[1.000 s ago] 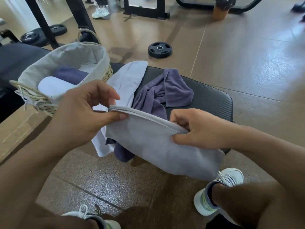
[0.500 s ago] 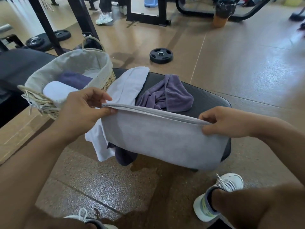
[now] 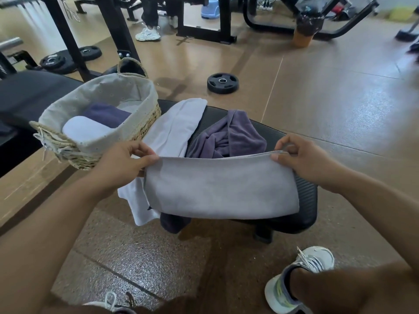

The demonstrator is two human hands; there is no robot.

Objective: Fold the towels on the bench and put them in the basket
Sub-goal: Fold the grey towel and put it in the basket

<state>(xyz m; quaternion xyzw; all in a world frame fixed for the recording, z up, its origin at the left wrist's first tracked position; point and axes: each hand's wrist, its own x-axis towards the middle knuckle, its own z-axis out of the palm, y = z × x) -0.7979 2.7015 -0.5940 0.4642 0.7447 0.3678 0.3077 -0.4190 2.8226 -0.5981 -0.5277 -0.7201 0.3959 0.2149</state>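
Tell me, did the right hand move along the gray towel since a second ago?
Yes. The right hand slid outward along the gray towel, from near the purple towel toward the bench end, where it now pinches the towel's corner.

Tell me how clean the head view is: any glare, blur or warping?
Head view: the grey folded towel pinched by the left hand and right hand is sharp; window glare sheens the brown gym floor at right; wide-angle warping bends the edges; the far right edge is smeared.
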